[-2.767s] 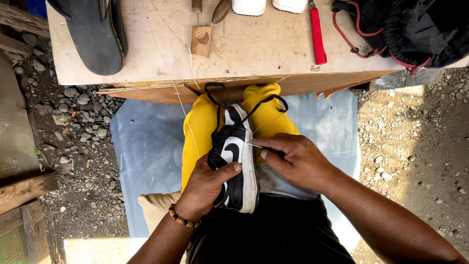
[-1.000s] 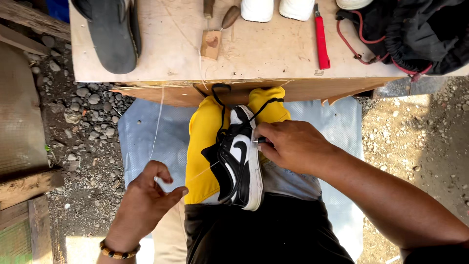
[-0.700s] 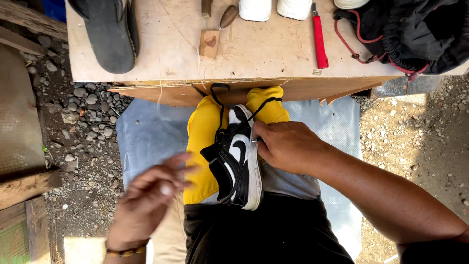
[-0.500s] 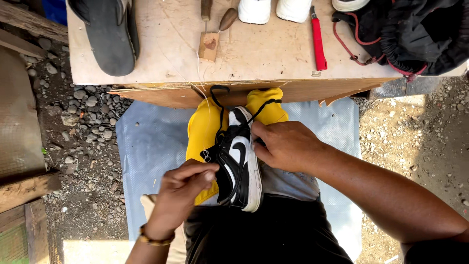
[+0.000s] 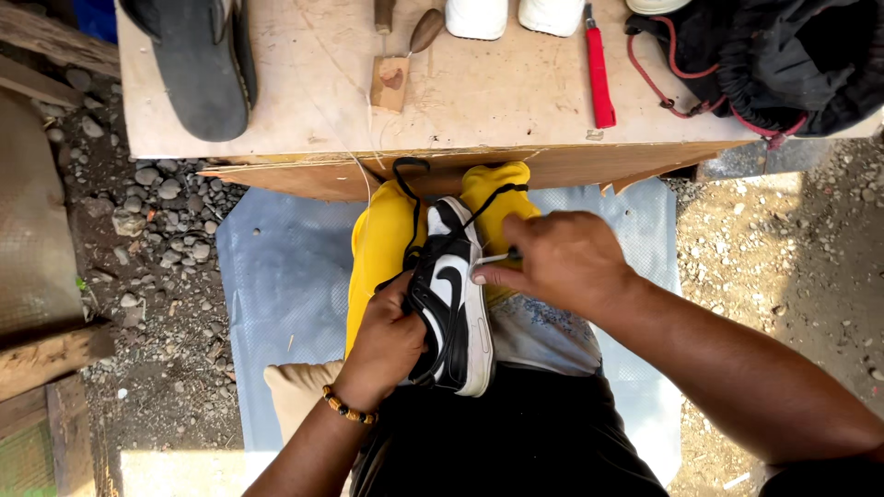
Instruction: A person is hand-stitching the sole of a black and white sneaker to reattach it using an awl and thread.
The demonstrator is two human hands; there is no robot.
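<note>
A black and white sneaker point(image 5: 453, 304) lies on its side on my lap, over a yellow cloth point(image 5: 382, 244). My left hand point(image 5: 387, 340) grips the shoe's left side and steadies it. My right hand point(image 5: 557, 262) pinches a thin metal tool with a dark handle point(image 5: 493, 259), its tip against the shoe's white sole edge. A black lace point(image 5: 414, 189) loops up from the shoe toward the table edge. A thin thread point(image 5: 354, 166) runs from the table down toward the shoe.
A wooden table point(image 5: 497, 110) stands just ahead with a black sandal point(image 5: 198, 60), a small wood block point(image 5: 389, 83), a red-handled tool point(image 5: 599, 74), white shoes point(image 5: 511, 14) and a black bag point(image 5: 783, 55). A blue sheet point(image 5: 276, 294) covers the gravel ground.
My left hand swung out left, away from the shoe, then came back and gripped it again. My right hand stayed at the sole edge.
</note>
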